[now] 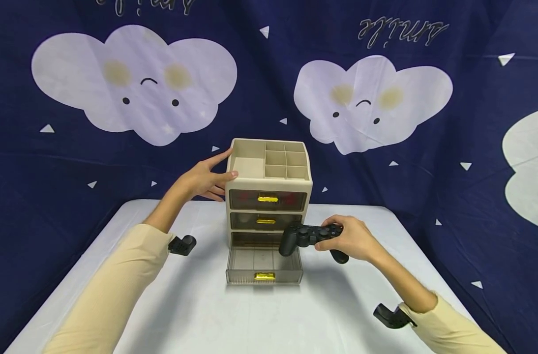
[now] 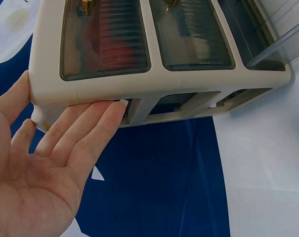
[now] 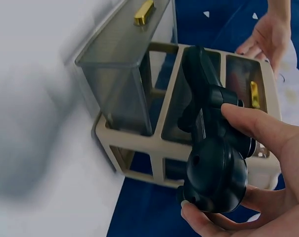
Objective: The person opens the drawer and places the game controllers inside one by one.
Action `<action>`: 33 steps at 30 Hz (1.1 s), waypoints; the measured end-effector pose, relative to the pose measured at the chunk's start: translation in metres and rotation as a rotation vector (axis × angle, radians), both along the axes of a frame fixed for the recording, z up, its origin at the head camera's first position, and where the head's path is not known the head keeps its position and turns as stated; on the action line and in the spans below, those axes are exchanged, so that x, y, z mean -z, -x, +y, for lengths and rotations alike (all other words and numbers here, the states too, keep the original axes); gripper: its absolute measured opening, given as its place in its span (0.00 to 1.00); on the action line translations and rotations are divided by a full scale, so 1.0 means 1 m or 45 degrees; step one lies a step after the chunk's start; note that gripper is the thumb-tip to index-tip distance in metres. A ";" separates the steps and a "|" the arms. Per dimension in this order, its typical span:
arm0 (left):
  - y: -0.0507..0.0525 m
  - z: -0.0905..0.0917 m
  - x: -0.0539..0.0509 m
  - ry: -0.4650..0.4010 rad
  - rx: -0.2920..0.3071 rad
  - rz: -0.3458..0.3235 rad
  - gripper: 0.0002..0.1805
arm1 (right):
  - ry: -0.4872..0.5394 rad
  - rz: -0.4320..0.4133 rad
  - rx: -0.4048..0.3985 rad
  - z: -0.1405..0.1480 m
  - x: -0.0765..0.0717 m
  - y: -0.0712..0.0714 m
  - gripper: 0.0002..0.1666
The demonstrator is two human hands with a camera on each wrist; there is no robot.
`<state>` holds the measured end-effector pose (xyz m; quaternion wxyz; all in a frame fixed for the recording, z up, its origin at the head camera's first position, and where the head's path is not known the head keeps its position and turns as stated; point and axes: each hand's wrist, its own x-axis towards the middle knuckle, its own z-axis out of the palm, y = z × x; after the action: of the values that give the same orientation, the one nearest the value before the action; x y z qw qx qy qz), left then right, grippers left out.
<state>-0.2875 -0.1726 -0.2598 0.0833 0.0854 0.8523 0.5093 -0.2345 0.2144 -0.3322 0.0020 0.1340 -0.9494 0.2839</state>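
Observation:
A cream drawer organizer (image 1: 271, 185) stands on the table, its lowest clear drawer (image 1: 253, 260) pulled out. My left hand (image 1: 203, 180) rests on the organizer's left side, thumb at the top edge. In the left wrist view, the fingers of that hand (image 2: 50, 168) lie nearly straight along the side wall. Pinched between thumb and fingers of my right hand (image 1: 357, 239) is a black game controller (image 1: 312, 235). It is held above the right part of the pulled-out drawer, in front of the organizer. In the right wrist view the controller (image 3: 213, 163) covers part of the drawer fronts.
Two upper drawers with gold handles are closed; something red shows dimly behind the top front (image 1: 244, 199). Open compartments (image 1: 275, 158) form the organizer's top. A white-covered table (image 1: 198, 305) lies below, with a dark blue cloud-print curtain (image 1: 260, 73) behind.

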 end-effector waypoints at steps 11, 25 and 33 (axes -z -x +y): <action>0.000 -0.002 0.000 -0.014 0.010 -0.018 0.45 | 0.027 0.008 -0.089 -0.031 0.009 0.001 0.30; -0.001 -0.004 -0.002 -0.005 0.016 -0.020 0.45 | 0.040 0.042 -0.122 -0.060 0.019 0.006 0.31; 0.001 -0.001 0.000 0.002 0.019 -0.022 0.45 | 0.050 0.043 -0.141 -0.076 0.026 0.011 0.32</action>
<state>-0.2883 -0.1737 -0.2593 0.0945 0.0871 0.8513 0.5087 -0.2459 0.1382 -0.3585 0.0049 0.1910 -0.9347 0.2997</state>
